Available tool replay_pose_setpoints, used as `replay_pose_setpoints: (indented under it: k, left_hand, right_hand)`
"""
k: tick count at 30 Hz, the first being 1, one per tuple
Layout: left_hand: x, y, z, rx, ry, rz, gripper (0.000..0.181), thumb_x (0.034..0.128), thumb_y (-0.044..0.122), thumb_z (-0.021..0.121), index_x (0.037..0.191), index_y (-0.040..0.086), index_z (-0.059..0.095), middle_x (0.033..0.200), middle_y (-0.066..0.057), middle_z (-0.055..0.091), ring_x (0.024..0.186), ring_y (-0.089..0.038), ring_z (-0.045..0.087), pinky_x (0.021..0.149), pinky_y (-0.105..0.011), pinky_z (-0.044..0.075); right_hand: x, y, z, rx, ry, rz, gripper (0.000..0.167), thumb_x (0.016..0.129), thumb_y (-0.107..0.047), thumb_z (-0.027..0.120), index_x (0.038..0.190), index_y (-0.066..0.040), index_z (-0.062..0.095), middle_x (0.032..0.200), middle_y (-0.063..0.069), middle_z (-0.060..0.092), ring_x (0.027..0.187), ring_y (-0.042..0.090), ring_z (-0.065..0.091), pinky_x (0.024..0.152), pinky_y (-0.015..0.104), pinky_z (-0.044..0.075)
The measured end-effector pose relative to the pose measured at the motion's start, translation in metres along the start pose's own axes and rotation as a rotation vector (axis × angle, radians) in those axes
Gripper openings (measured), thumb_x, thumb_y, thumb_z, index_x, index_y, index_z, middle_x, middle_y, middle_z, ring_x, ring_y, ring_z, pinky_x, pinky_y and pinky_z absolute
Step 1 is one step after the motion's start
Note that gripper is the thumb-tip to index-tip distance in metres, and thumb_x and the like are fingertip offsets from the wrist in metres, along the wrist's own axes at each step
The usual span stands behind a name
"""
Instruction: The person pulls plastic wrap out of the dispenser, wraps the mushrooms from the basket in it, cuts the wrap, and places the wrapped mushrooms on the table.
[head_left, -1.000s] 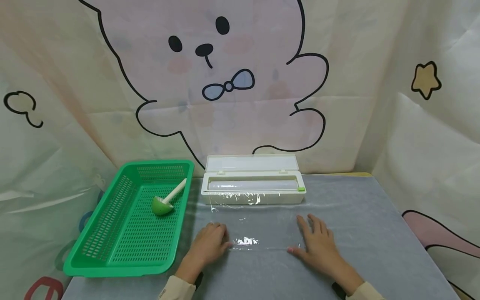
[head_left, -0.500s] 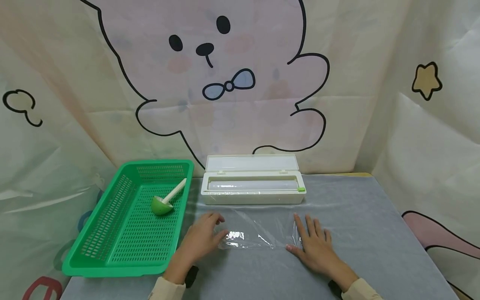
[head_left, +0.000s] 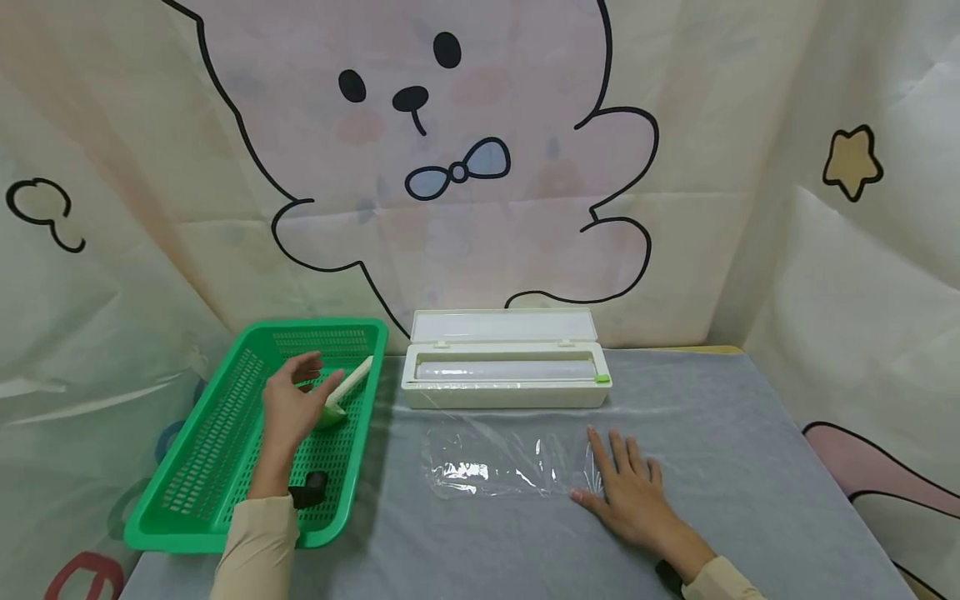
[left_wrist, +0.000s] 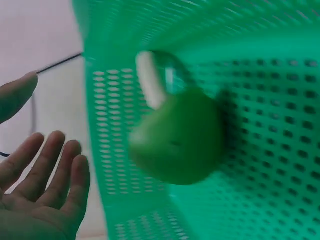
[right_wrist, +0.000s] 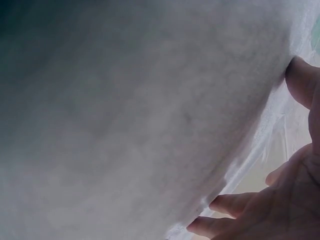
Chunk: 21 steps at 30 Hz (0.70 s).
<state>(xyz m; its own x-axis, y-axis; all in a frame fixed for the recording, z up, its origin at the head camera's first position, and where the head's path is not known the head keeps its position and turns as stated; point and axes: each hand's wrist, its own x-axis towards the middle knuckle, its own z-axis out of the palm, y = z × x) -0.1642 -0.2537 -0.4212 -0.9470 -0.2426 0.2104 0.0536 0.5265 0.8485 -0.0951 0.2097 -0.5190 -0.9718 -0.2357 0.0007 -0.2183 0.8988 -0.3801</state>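
Note:
My left hand (head_left: pixel 291 407) is over the green basket (head_left: pixel 176 543), thumb and fingers parted with nothing between them. Close by its thumb lies a ladle (head_left: pixel 349 385) with a white handle and a green bowl, partly covered by the hand in the head view. The left wrist view shows the ladle's rounded green bowl (left_wrist: pixel 180 140) apart from the fingers. On the grey cloth is a sheet of clear plastic wrap (head_left: pixel 480 468), wrinkled and shiny. My right hand (head_left: pixel 633 492) rests on its right edge with fingers spread.
A white cling film dispenser (head_left: pixel 506 397) stands behind the wrap, lid raised, with a roll inside and a small green slider (head_left: pixel 602 378) at its right. A grey cloth (head_left: pixel 750 467) covers the table. Printed curtains surround the back and sides.
My left hand has left the wrap and moved left and up over the basket. The wrap's left side has loosened and wrinkled. My right hand has stayed nearly in place.

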Motion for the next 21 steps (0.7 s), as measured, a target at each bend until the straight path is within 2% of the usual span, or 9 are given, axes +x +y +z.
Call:
replay_pose_setpoints:
  k: [5,8,11,13,18,21]
  left_hand:
    - [0.007,-0.022,-0.003,0.013,0.043,-0.075,0.058,0.0948,0.018,0.075,0.143,-0.005,0.051,0.138,-0.028,0.055,0.128,-0.041,0.051,0.106,-0.048,0.043]
    - [0.01,-0.027,-0.004,0.035,0.069,-0.099,0.061,0.0928,0.02,0.077,0.143,-0.005,0.053,0.14,-0.027,0.055,0.129,-0.041,0.051,0.105,-0.05,0.044]
    - [0.013,-0.031,-0.005,0.072,0.061,-0.127,0.066,0.0916,0.024,0.079,0.144,-0.005,0.052,0.142,-0.028,0.053,0.131,-0.042,0.05,0.104,-0.053,0.044]
    - [0.014,-0.032,-0.006,0.085,0.03,-0.16,0.07,0.0909,0.027,0.08,0.146,-0.005,0.05,0.144,-0.029,0.051,0.132,-0.043,0.048,0.104,-0.055,0.044]
    - [0.015,-0.038,-0.01,0.063,-0.105,-0.247,0.08,0.0903,0.029,0.08,0.151,-0.005,0.041,0.151,-0.029,0.043,0.14,-0.044,0.039,0.107,-0.057,0.041]
    - [0.015,-0.042,-0.012,0.073,-0.172,-0.262,0.084,0.0895,0.028,0.081,0.153,-0.006,0.037,0.153,-0.03,0.039,0.141,-0.046,0.036,0.108,-0.058,0.04]
  right_hand:
    - [0.001,0.001,0.001,0.002,-0.016,0.009,0.095,0.093,-0.06,0.064,0.161,-0.011,0.021,0.158,0.036,0.023,0.144,0.061,0.017,0.101,0.081,0.015]
    - [0.002,0.001,0.002,0.007,-0.021,0.01,0.095,0.093,-0.06,0.064,0.162,-0.011,0.021,0.158,0.036,0.022,0.144,0.061,0.016,0.101,0.081,0.014]
    - [0.002,0.001,0.002,0.013,-0.023,0.012,0.094,0.093,-0.059,0.065,0.162,-0.011,0.021,0.159,0.036,0.021,0.144,0.06,0.015,0.101,0.081,0.013]
    - [0.002,0.001,0.002,0.012,-0.023,0.012,0.095,0.093,-0.058,0.066,0.162,-0.011,0.021,0.159,0.036,0.021,0.144,0.06,0.015,0.101,0.081,0.013]
    - [0.002,0.002,0.002,0.018,-0.022,0.012,0.094,0.093,-0.058,0.065,0.162,-0.011,0.022,0.159,0.036,0.022,0.144,0.06,0.015,0.101,0.081,0.013]
    - [0.001,0.001,0.001,0.024,-0.021,0.013,0.094,0.093,-0.059,0.065,0.162,-0.01,0.022,0.159,0.035,0.021,0.145,0.06,0.014,0.102,0.081,0.012]
